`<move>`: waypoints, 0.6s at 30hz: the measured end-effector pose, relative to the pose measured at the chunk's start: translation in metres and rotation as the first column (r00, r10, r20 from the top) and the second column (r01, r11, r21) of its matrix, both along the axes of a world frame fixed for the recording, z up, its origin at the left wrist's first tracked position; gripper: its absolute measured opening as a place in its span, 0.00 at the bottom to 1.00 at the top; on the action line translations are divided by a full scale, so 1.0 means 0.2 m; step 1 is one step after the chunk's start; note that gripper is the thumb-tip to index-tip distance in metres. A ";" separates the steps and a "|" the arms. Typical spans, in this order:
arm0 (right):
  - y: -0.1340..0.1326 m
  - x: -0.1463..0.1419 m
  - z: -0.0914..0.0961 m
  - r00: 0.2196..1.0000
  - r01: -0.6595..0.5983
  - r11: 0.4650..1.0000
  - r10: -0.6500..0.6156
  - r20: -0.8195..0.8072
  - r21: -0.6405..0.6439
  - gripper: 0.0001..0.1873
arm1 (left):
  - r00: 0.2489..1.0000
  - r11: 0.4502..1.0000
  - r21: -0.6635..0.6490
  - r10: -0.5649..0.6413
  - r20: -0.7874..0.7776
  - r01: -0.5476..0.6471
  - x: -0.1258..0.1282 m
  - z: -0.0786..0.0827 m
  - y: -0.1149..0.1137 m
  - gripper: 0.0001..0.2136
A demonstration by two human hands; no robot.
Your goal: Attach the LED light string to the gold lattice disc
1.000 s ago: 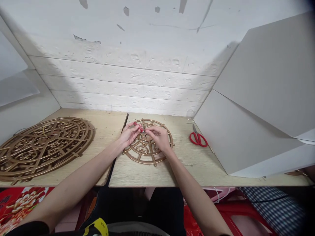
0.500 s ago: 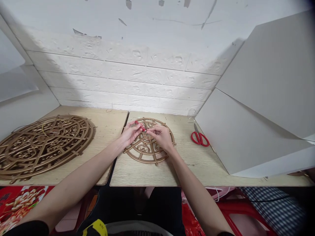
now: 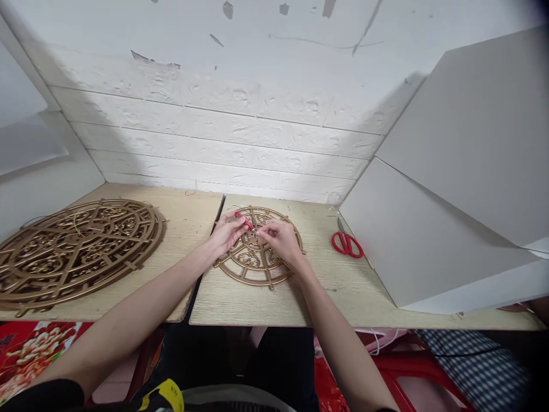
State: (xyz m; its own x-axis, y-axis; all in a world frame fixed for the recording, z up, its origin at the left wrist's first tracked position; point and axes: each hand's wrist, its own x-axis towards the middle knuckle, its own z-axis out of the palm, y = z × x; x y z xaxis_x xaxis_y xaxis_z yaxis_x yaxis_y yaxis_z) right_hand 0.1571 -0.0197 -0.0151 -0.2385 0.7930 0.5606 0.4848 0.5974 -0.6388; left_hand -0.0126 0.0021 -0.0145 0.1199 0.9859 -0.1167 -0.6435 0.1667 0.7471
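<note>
Pretty much no change: your left hand (image 3: 226, 233) and right hand (image 3: 279, 239) still pinch the red piece (image 3: 243, 220) over the gold disc (image 3: 257, 252) mid-table.

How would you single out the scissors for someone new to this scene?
On the right wooden tabletop, look between the small gold lattice disc and the slanted white board. The scissors lie flat there, the only red-handled thing on the table.
</note>
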 end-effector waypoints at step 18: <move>-0.03 -0.02 0.02 0.996 0.061 0.998 -0.061 0.066 -0.003 0.03 | 0.994 0.991 0.109 0.089 -0.067 -0.081 0.02 -0.06 0.01 0.19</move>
State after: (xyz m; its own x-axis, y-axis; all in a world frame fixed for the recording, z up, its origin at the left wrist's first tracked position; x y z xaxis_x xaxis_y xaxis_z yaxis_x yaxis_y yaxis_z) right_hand 0.1529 -0.0254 -0.0107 -0.2259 0.8102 0.5409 0.5612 0.5621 -0.6075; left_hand -0.0082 0.0034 -0.0255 0.0302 0.9994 -0.0166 -0.5962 0.0313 0.8022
